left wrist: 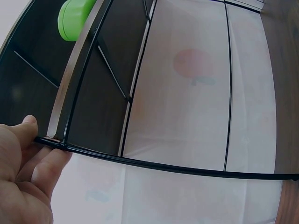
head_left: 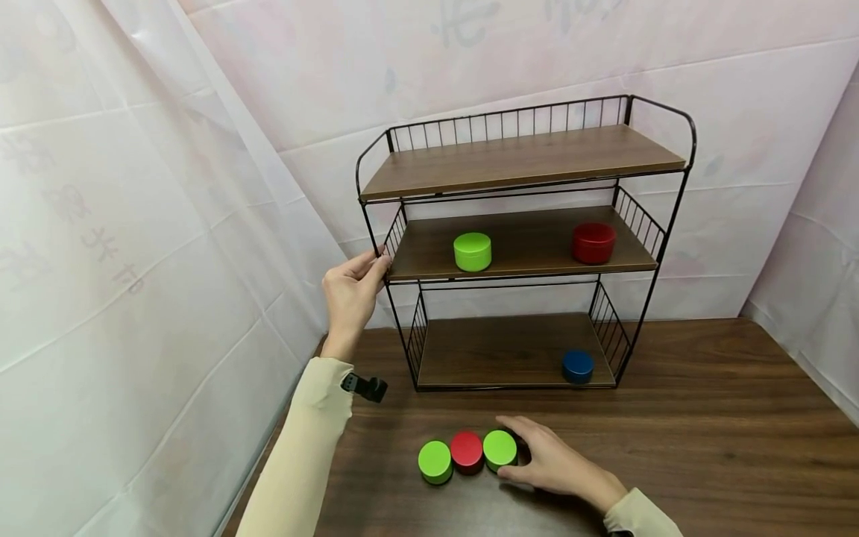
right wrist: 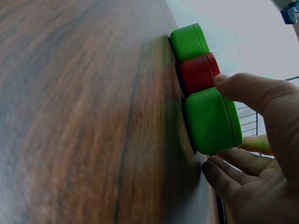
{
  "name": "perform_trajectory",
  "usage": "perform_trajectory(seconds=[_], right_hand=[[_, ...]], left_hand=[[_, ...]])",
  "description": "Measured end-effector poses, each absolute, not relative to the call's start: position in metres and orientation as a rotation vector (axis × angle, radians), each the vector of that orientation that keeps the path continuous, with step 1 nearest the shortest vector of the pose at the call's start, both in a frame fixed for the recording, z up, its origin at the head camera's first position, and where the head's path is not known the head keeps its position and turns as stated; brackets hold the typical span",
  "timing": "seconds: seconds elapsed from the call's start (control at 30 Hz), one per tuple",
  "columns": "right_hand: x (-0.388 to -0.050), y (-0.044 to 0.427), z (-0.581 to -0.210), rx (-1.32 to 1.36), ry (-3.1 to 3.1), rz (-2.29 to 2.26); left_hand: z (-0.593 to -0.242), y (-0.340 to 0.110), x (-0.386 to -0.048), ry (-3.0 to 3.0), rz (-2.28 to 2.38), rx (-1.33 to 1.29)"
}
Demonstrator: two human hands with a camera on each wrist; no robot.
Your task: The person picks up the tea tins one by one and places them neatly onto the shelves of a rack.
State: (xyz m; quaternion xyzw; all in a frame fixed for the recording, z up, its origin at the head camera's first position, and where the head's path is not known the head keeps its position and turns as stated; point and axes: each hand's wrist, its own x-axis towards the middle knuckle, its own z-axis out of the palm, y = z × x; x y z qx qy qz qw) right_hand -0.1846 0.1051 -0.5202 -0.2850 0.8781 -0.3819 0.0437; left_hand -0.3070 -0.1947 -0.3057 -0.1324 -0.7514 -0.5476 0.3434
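Note:
My left hand (head_left: 356, 287) pinches the black frame at the left end of the middle shelf (head_left: 523, 231) of a wire rack. In the left wrist view its thumb lies above the black bar and its fingers below. On the table, my right hand (head_left: 553, 459) has its thumb and fingers around a lidded green round tin (head_left: 499, 449). In the right wrist view the thumb is near the lid edge, the fingers on the far side. Beside that tin stand a red tin (head_left: 467, 450) and another green tin (head_left: 435, 460), in a close row.
The middle shelf bears a green tin (head_left: 473, 252) and a red tin (head_left: 593, 243). A blue tin (head_left: 578, 366) stands at the right front of the bottom shelf (head_left: 499, 347). The top shelf (head_left: 523, 160) has a wire railing. White printed cloth (head_left: 168, 246) hangs around the wooden table (head_left: 725, 418).

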Motion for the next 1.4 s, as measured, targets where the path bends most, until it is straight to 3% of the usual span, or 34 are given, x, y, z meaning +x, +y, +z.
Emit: perform_trajectory(seconds=[1.4], right_hand=[[-0.195,0.109,-0.519,-0.902,2.7,-1.178]], left_hand=[[-0.305,-0.193,-0.307,-1.932,-1.458,-0.329]])
